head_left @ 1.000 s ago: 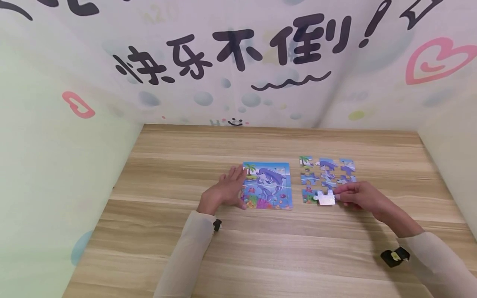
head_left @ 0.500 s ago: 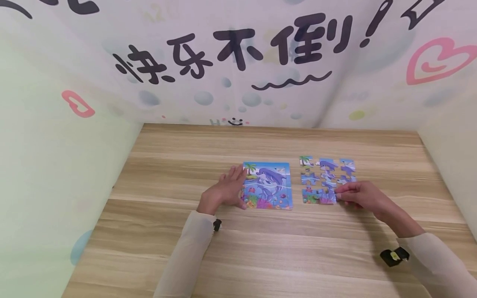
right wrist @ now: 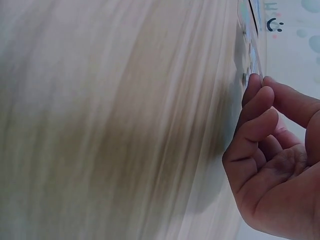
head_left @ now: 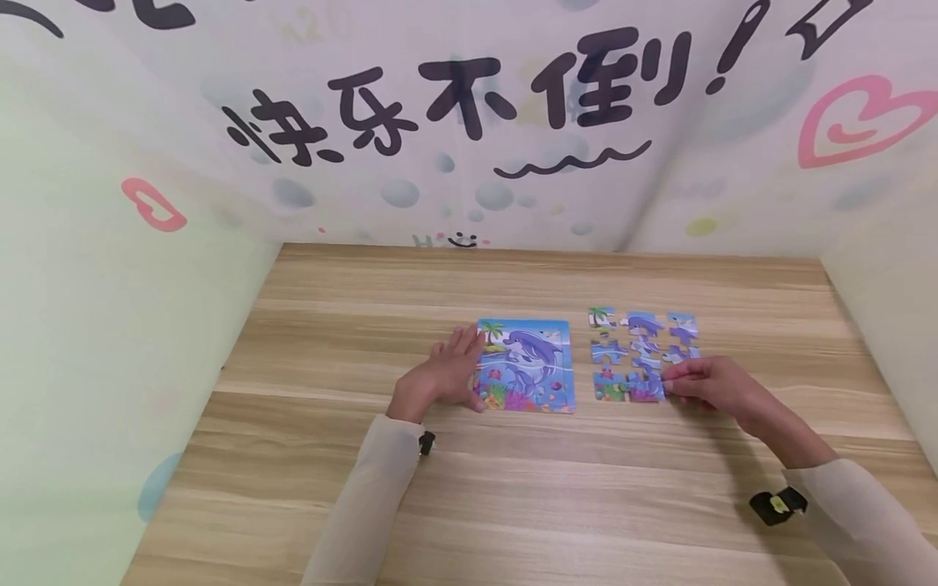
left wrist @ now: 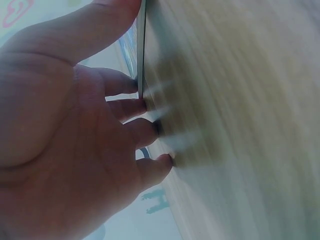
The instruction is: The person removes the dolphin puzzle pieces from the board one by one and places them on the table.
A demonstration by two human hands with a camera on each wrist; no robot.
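Note:
A square dolphin puzzle board [head_left: 523, 366] lies flat on the table. My left hand [head_left: 443, 374] rests at its left edge, fingers spread and fairly straight; in the left wrist view the thumb and fingertips touch the board's edge [left wrist: 141, 55]. To the right of the board, my right hand [head_left: 714, 387] pinches a puzzle piece [head_left: 645, 387] between thumb and fingertips. This piece shows purple and pink colours and sits at the bottom middle of the loose pieces, overlapping the crab piece [head_left: 608, 386]. In the right wrist view, the right hand's other fingers [right wrist: 245, 150] are curled in.
Loose puzzle pieces lie in rough rows right of the board, among them a palm tree piece [head_left: 601, 317], a dolphin head piece [head_left: 643, 324] and a top right piece [head_left: 683, 327]. A printed cloth wall [head_left: 469, 187] stands behind the wooden table [head_left: 366, 309].
The pinched piece has tilted from a bright glare to lying nearly flat, its printed picture now showing, and has shifted slightly right. My left hand and the board have stayed put.

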